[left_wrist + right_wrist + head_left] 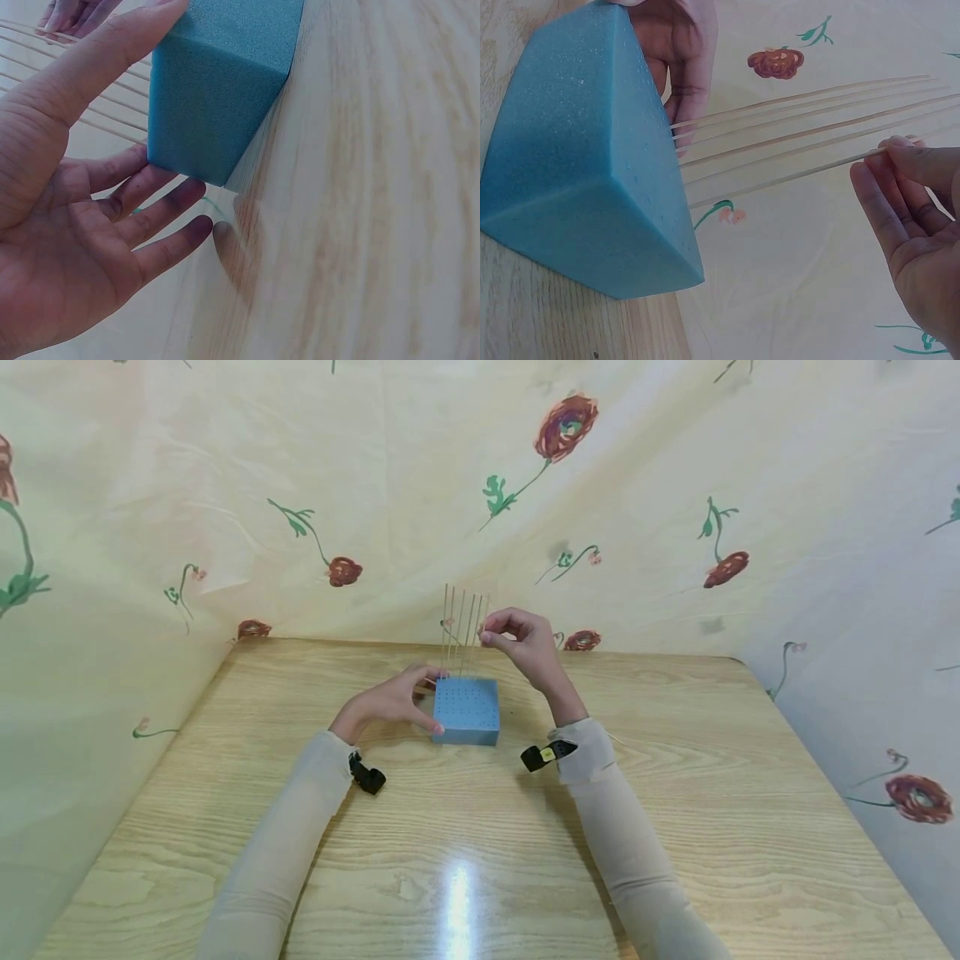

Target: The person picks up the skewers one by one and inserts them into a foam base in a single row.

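Observation:
A blue foam block (466, 703) with rows of small holes in its top sits on the table. Several thin wooden skewers (453, 635) stand upright in a row along its back edge. My left hand (393, 697) holds the block at its left side, thumb at the front and fingers at the back corner; in the left wrist view the lower fingers (176, 259) extend past the foam. Above the block's back right, my right hand (922, 225) pinches a skewer (780, 180) between thumb and fingertips. That skewer's lower end meets the foam top.
Another thin stick (615, 739) lies on the wooden table (465, 827), partly hidden by the right sleeve. A flower-patterned cloth (420, 460) hangs behind the table and along both sides. Black straps with small cameras (367, 774) sit on both wrists.

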Demonstrator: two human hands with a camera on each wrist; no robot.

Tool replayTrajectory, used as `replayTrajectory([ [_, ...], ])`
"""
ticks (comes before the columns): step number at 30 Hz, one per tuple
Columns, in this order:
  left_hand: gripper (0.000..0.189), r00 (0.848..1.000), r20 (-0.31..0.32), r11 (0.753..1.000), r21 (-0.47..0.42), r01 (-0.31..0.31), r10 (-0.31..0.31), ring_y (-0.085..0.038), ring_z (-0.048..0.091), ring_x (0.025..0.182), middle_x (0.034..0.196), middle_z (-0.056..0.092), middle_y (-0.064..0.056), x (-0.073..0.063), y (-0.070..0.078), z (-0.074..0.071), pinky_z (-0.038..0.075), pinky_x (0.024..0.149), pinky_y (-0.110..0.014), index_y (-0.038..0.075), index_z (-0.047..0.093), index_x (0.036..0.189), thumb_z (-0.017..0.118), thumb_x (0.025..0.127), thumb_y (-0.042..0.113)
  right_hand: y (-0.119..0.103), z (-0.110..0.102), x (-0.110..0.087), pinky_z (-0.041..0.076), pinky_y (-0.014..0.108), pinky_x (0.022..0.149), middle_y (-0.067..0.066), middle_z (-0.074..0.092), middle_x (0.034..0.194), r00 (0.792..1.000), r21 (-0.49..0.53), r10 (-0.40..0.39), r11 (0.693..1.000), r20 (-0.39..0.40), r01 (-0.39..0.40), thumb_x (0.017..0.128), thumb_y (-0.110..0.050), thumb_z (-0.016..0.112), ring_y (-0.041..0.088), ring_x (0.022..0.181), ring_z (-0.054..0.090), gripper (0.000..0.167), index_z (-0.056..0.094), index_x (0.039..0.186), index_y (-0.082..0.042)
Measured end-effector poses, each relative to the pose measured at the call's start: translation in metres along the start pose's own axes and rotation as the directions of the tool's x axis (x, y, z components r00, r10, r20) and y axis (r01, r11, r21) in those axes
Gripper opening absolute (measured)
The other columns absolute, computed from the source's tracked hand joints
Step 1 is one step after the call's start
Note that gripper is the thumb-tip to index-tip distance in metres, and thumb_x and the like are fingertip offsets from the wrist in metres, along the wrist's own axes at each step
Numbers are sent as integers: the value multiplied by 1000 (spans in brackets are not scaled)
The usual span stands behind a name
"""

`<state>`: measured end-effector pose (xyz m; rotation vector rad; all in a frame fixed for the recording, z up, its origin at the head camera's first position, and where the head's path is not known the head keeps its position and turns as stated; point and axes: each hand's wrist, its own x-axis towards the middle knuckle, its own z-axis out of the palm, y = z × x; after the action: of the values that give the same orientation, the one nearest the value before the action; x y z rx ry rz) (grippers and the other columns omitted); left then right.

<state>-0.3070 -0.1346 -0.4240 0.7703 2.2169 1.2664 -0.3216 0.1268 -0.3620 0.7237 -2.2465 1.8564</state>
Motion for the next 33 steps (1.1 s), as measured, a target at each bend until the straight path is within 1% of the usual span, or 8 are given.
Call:
replayTrajectory([
  [6,96,1000,2,1000,7,-19,19,-39,37,147,161,31,-17,-1,0,1,35,121,-56,6,34,159,90,82,22,-2,-1,-1,60,24,78,10,72,95,1000,-3,8,1000,-3,-8,95,0,71,8,83,69,11,69,101,9],
  [10,95,1000,2,1000,1,-11,11,-39,37,147,161,30,-17,-1,-1,1,35,121,-56,7,34,159,89,82,18,-2,-2,-2,60,26,79,12,72,96,1000,-4,19,1000,-1,-19,94,0,72,8,84,69,12,70,101,9],
  [16,92,1000,2,1000,-4,14,-14,-38,37,147,161,30,-15,-1,-2,2,35,121,-56,10,35,159,88,83,17,-7,-5,-3,61,28,79,5,73,94,996,-1,87,996,34,-87,94,-2,74,10,85,70,16,69,106,7],
  [19,93,1000,0,1000,-2,24,-24,-37,37,147,161,31,-13,-1,-3,1,35,121,-55,12,36,159,89,82,18,-9,-7,-4,62,28,80,5,73,95,984,-21,162,987,72,-161,95,-5,74,11,84,70,19,70,109,7],
  [23,94,1000,0,1000,6,14,-14,-38,37,147,160,31,-15,-2,-2,1,35,121,-56,10,35,159,89,82,20,-10,-13,-3,63,36,85,16,73,102,957,-83,256,966,138,-247,97,-9,72,12,85,72,24,70,114,7],
  [26,95,1000,-1,1000,7,9,-9,-39,37,146,160,31,-16,-2,-1,0,35,121,-57,9,35,159,89,83,21,-13,-20,-3,62,43,89,21,72,107,942,-136,289,954,174,-267,98,-10,70,17,89,72,25,70,117,5],
  [29,95,1000,0,1000,3,7,-7,-39,37,147,161,30,-16,-2,-1,1,35,121,-56,8,34,159,89,82,21,-19,-26,-5,61,45,90,18,72,107,931,-186,311,943,191,-276,99,-12,69,21,91,72,25,70,119,3],
  [33,95,1000,8,1000,10,-1,1,-39,35,147,162,28,-17,-2,-1,1,34,121,-57,7,33,159,88,83,20,-22,-35,-6,60,35,87,13,72,107,913,-238,351,924,208,-300,99,-14,70,20,92,71,28,70,121,2],
])
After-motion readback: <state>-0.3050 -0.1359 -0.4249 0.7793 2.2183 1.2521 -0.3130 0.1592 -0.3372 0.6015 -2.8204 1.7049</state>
